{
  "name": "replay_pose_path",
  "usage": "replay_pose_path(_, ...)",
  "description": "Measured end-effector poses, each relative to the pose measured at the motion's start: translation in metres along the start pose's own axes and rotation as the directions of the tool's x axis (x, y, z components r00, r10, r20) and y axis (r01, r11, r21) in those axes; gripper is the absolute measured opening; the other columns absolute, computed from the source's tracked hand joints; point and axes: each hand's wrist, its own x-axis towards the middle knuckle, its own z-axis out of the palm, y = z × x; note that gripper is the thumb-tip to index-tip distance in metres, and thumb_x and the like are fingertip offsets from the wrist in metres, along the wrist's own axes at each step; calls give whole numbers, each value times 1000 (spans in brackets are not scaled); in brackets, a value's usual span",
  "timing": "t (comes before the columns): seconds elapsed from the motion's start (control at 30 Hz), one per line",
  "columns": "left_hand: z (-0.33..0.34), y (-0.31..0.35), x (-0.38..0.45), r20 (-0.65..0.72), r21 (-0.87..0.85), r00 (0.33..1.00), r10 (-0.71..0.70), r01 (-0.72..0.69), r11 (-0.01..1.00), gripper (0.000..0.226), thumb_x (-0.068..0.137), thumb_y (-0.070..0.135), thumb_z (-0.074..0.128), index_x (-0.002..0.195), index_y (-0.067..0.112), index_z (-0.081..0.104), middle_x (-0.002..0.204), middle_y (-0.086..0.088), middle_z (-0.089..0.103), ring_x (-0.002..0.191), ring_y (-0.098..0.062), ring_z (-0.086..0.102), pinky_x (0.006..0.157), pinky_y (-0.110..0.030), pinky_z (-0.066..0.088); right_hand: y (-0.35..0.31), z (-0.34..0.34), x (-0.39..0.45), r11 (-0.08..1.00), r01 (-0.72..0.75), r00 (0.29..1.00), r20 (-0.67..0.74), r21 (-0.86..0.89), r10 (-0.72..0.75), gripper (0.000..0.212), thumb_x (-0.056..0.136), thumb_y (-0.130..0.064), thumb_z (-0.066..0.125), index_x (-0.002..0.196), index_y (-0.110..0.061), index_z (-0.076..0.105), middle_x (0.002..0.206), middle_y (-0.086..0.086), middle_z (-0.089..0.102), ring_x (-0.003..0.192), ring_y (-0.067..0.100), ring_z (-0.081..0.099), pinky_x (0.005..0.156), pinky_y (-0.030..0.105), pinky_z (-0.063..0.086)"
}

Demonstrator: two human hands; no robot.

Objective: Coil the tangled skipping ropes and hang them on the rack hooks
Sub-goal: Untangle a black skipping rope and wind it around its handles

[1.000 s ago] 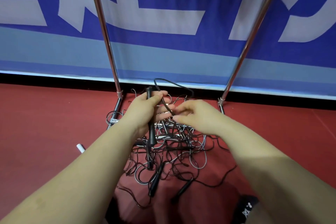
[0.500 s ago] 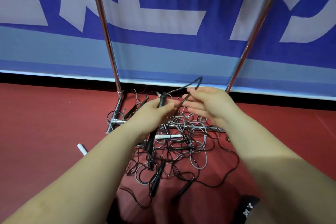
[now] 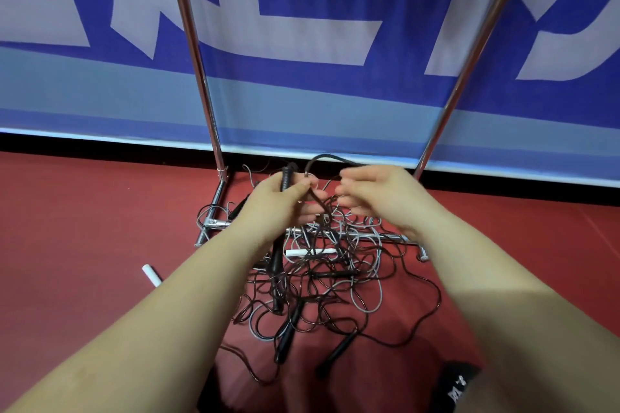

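A tangle of thin black and grey skipping ropes (image 3: 330,282) lies on the red floor between the rack's feet. My left hand (image 3: 278,203) grips a black ribbed handle (image 3: 288,174) upright and pinches a loop of black rope (image 3: 330,157) that arches over to my right hand (image 3: 379,198). My right hand's fingers are curled at the rope, blurred, so its hold is unclear. The rack's two chrome posts (image 3: 198,57) (image 3: 469,54) rise out of view; no hooks show.
Loose black handles (image 3: 287,335) (image 3: 337,354) and white handles (image 3: 310,252) (image 3: 151,275) lie on the floor. The rack's chrome base bar (image 3: 389,238) runs under the pile. A blue and white banner (image 3: 302,43) stands behind. A dark shoe (image 3: 458,386) sits bottom right.
My left hand lifted the black handle higher. My right hand slid right along the black rope, drawing a loop up from the pile, then came back down level with my left.
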Motion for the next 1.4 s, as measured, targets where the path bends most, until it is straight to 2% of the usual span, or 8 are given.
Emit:
replay_pose_path(0.1, -3, 6, 1, -37, -133, 999, -23, 18, 991, 17, 101, 13, 44, 93, 14, 59, 70, 1, 73, 59, -11, 69, 61, -23, 57, 8, 10, -5, 890, 166, 982, 154, -424, -110, 15, 87, -19, 67, 102, -21, 69, 91, 0, 72, 84, 12, 66, 86, 30, 50)
replay_pose_path(0.33, -9, 14, 4, -55, -328, 998, -39, 18, 945, 16, 101, 15, 44, 97, 11, 59, 74, -2, 74, 64, -12, 71, 58, -22, 58, 13, 13, 0, 841, 243, 970, 113, -483, -215, 6, 86, -25, 68, 82, -24, 64, 83, 5, 69, 74, 19, 63, 77, 39, 51)
replay_pose_path(0.47, -11, 8, 3, 10, -117, 1000, 9, -8, 993, 18, 100, 14, 46, 104, 17, 63, 98, -2, 73, 88, -14, 69, 79, -25, 55, 1, 6, -2, 957, 195, 981, 62, -214, -185, 12, 92, -18, 61, 95, -7, 64, 78, 5, 69, 57, -3, 60, 62, 24, 50)
replay_pose_path(0.63, -9, -4, -4, 184, 296, 983, -7, -49, 954, 16, 95, 19, 56, 101, 26, 69, 104, 6, 72, 100, -9, 63, 100, -31, 43, -13, -1, -4, 960, 34, 999, 6, 279, -37, 12, 98, -17, 50, 93, -13, 60, 84, 6, 67, 69, 13, 71, 66, 22, 58)
replay_pose_path(1.13, -3, -4, -6, 157, 188, 987, -20, -10, 982, 12, 90, 6, 61, 87, 16, 67, 85, -3, 73, 76, -14, 68, 82, -31, 55, -14, -6, -2, 774, -30, 999, -14, 633, 50, 14, 96, -16, 52, 106, -8, 58, 91, 9, 70, 81, 18, 72, 70, 27, 59)
replay_pose_path(1.23, -5, 0, -2, 97, 15, 995, -21, 20, 1000, 10, 92, 8, 58, 91, 15, 65, 79, -1, 73, 67, -13, 69, 71, -25, 57, -12, -7, -1, 852, -68, 997, 63, 519, 42, 15, 95, -17, 55, 108, -11, 57, 101, 9, 70, 94, 20, 69, 78, 30, 57)
replay_pose_path(1.3, -8, 2, -1, 65, -87, 997, -28, 34, 996, 9, 92, 10, 57, 94, 14, 65, 78, -1, 74, 65, -12, 70, 66, -23, 57, -6, -5, -2, 986, -31, 995, 98, 165, 15, 25, 92, -18, 60, 117, -14, 59, 105, 8, 70, 95, 19, 69, 85, 33, 55)
replay_pose_path(1.4, -9, 5, 0, 36, -199, 999, -35, 41, 979, 10, 93, 10, 55, 96, 14, 64, 75, 0, 74, 62, -11, 70, 62, -21, 58, 6, 3, -5, 914, 152, 980, 175, -377, -91, 28, 86, -21, 68, 114, -17, 64, 104, 4, 71, 97, 20, 67, 96, 40, 50)
